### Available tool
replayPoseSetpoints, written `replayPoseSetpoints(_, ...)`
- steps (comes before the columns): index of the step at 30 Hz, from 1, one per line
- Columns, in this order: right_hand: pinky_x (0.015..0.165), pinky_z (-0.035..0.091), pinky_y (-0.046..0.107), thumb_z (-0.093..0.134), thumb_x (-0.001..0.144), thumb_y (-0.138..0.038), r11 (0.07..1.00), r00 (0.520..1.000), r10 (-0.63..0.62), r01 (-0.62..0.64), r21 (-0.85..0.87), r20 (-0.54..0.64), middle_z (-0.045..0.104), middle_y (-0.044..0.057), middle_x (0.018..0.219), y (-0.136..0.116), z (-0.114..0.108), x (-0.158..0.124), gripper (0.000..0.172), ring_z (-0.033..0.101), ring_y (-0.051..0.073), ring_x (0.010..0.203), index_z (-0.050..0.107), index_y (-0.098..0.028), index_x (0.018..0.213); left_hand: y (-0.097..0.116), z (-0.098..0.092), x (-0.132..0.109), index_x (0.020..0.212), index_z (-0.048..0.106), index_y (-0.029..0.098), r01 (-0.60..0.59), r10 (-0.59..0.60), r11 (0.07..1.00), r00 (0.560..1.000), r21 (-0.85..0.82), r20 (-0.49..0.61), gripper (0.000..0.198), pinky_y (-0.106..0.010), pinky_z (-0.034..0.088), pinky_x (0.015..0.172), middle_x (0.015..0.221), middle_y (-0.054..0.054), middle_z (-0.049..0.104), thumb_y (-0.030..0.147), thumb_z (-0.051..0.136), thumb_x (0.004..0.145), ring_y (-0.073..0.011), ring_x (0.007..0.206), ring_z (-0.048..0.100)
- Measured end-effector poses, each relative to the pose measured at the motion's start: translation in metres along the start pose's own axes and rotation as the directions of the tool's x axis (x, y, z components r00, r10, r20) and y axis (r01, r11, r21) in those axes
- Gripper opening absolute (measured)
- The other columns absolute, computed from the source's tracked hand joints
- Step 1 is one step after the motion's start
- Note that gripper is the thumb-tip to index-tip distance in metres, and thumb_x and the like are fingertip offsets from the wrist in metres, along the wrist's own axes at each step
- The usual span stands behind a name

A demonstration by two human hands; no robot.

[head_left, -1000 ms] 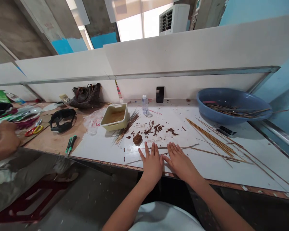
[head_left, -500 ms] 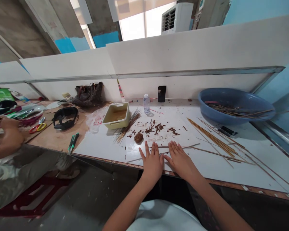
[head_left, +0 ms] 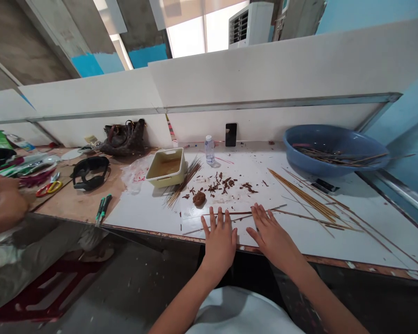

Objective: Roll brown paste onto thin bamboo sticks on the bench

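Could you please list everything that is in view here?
Table: one, white and brown, across the view
Thin sticks: several, brown and grey, front and right
Tan sticks: one bundle, right
Crumbs: many, brown, middle
Lump: one, brown, front middle
Bottle: one, clear, middle
Tub: one, pale yellow, left of bottle
Partition: several panels, white, behind table
Phone: one, black, against partition
Basin: one, blue, right
Packet: one, black, before basin
Handbag: one, dark brown, back left
Scissors: one pair, red and yellow, left
Air conditioner: one, white, beyond partition
Co-worker: one, pale trousers, left edge
Left hand: one, flat on thin sticks
Right hand: one, flat on thin sticks
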State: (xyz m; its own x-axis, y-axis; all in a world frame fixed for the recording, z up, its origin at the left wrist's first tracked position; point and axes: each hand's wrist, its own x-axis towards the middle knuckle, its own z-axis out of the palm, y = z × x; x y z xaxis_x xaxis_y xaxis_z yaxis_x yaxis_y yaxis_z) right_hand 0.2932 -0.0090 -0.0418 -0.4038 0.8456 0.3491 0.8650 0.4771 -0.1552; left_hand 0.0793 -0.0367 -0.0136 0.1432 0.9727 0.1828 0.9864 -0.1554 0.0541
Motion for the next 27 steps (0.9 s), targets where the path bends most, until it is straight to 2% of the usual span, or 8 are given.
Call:
replayPoseSetpoints(5,0.132,0.037,0.062,0.035,0.118,-0.039,0.991,0.997,0.066,-0.07,-0.115,-0.04,0.058,0.026,0.165,0.042,0.002,-0.007,0.06,0.053,0.037,0.158,0.053,-0.006,0.164,0.006,-0.005,0.003,0.172,0.045,0.018,-0.044,0.044,0.999,0.999,-0.026,0.014,0.063,-0.07,0.032,0.136,0.182,-0.01,0.038,0.047,0.041,0.117,-0.0399,0.173,0.022)
replayPoseSetpoints(9,0.129,0.038,0.066,0.039,0.114,-0.032,0.985,0.985,0.117,-0.131,-0.108,-0.126,0.075,0.023,0.142,0.078,0.001,-0.002,0.045,0.068,0.037,0.137,0.077,-0.013,0.129,0.009,-0.007,0.016,0.172,0.045,0.015,-0.12,0.123,0.989,0.992,-0.087,0.029,0.06,-0.068,0.027,0.139,0.181,-0.012,0.039,0.041,0.037,0.118,-0.0336,0.174,0.023)
replayPoseSetpoints(12,0.129,0.036,0.065,0.043,0.112,-0.03,0.992,0.985,0.105,-0.113,-0.049,-0.138,0.078,0.018,0.13,0.086,-0.004,0.007,0.038,0.072,0.033,0.123,0.079,-0.018,0.114,0.013,-0.005,0.028,0.171,0.045,0.013,-0.166,0.172,0.978,0.984,-0.127,0.043,0.059,-0.067,0.025,0.14,0.18,-0.014,0.04,0.039,0.036,0.118,-0.0315,0.173,0.029)
replayPoseSetpoints(15,0.131,0.028,0.066,0.044,0.111,-0.029,0.996,0.989,0.084,-0.088,-0.03,-0.124,0.077,0.014,0.12,0.083,-0.009,0.012,0.034,0.072,0.03,0.113,0.076,-0.021,0.102,0.016,0.001,0.034,0.17,0.046,0.012,-0.165,0.175,0.976,0.983,-0.143,0.063,0.059,-0.066,0.027,0.14,0.178,-0.015,0.045,0.038,0.037,0.118,-0.0309,0.17,0.035)
replayPoseSetpoints(18,0.13,0.02,0.066,0.042,0.111,-0.026,0.994,0.986,0.092,-0.1,-0.05,-0.135,0.077,0.011,0.117,0.077,-0.012,0.013,0.032,0.07,0.029,0.108,0.072,-0.023,0.101,0.014,0.006,0.033,0.17,0.047,0.015,-0.139,0.15,0.979,0.987,-0.152,0.063,0.057,-0.065,0.028,0.139,0.175,-0.013,0.049,0.035,0.037,0.117,-0.0288,0.168,0.039)
replayPoseSetpoints(22,0.119,0.023,0.058,0.044,0.112,-0.024,0.99,0.978,0.125,-0.134,-0.045,-0.168,0.08,0.01,0.111,0.073,-0.012,0.01,0.028,0.07,0.028,0.108,0.07,-0.022,0.103,0.008,0.006,0.028,0.17,0.047,0.017,-0.151,0.159,0.978,0.986,-0.141,0.046,0.056,-0.066,0.024,0.141,0.174,-0.012,0.051,0.035,0.039,0.117,-0.028,0.167,0.041)
replayPoseSetpoints(25,0.11,0.027,0.05,0.046,0.11,-0.02,0.992,0.972,0.121,-0.122,0.006,-0.203,0.082,0.006,0.1,0.072,-0.011,0.009,0.026,0.073,0.026,0.1,0.069,-0.023,0.099,0.004,0.001,0.026,0.169,0.047,0.016,-0.161,0.164,0.977,0.986,-0.138,0.012,0.055,-0.07,0.021,0.14,0.174,-0.014,0.052,0.034,0.043,0.117,-0.0296,0.168,0.039)
replayPoseSetpoints(27,0.105,0.029,0.046,0.047,0.109,-0.02,0.993,0.966,0.117,-0.108,0.05,-0.23,0.083,0.005,0.096,0.071,-0.011,0.009,0.024,0.074,0.024,0.094,0.069,-0.023,0.098,0.002,-0.005,0.027,0.166,0.05,0.018,-0.157,0.154,0.978,0.988,-0.14,-0.027,0.052,-0.073,0.02,0.139,0.168,-0.015,0.059,0.03,0.047,0.116,-0.0306,0.165,0.043)
